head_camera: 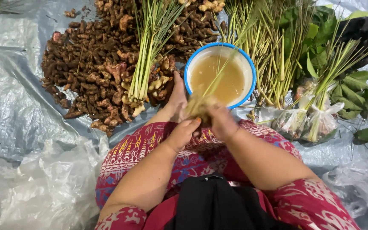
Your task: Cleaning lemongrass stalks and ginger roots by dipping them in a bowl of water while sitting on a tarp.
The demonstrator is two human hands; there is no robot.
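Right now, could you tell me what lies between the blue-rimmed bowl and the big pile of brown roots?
In the head view, a bundle of lemongrass stalks lies between the bowl and the root pile, resting on the pile's right edge.

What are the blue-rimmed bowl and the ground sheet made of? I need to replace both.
Bowl: looks like enamelled metal or plastic, with a smooth white inside and thin blue rim; the look leaves it open. Ground sheet: seems a plastic tarpaulin, grey, glossy and creased. Both hands hold a lemongrass stalk beside the bowl.
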